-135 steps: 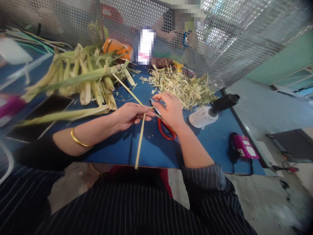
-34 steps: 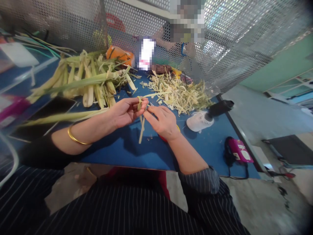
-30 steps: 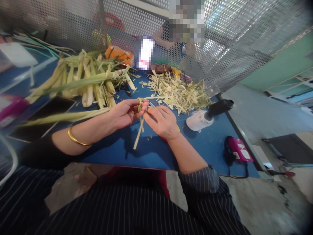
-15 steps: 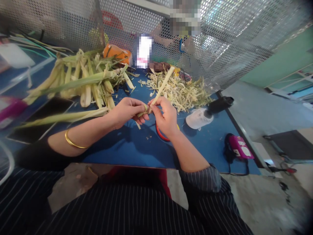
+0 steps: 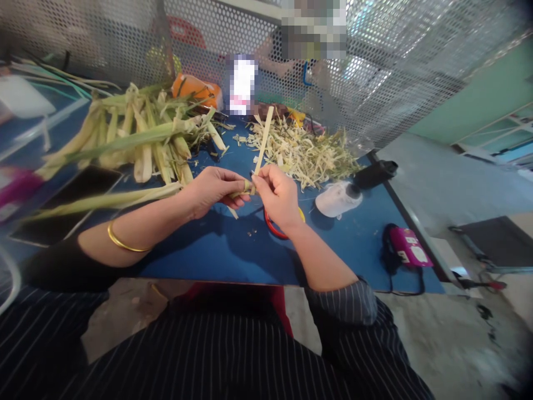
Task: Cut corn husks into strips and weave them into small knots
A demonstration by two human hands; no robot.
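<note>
Over the blue table, my left hand (image 5: 216,190) is closed in a pinch on a small folded piece of pale green plant strip (image 5: 246,189). Close against it, my right hand (image 5: 277,194) pinches the same strip, whose long flat end (image 5: 265,136) stands up above the fingers. The fold between my fingertips is partly hidden. Under my right hand lies a red and yellow ring-shaped thing (image 5: 275,226), mostly covered. To the left, a bundle of pale green stalks (image 5: 144,133) is piled up, and one long stalk (image 5: 112,199) reaches toward my left wrist.
Shredded plant scraps (image 5: 308,155) are heaped behind my right hand. A white spool (image 5: 338,200) and a black cylinder (image 5: 377,175) stand at right, near a magenta box (image 5: 410,247) with a black cord. An orange packet (image 5: 197,90) lies before the perforated metal screen (image 5: 375,83); a person sits beyond it.
The strip's long end has swung left and stands more upright. My right hand has shifted slightly left, while my left hand keeps its pinch.
</note>
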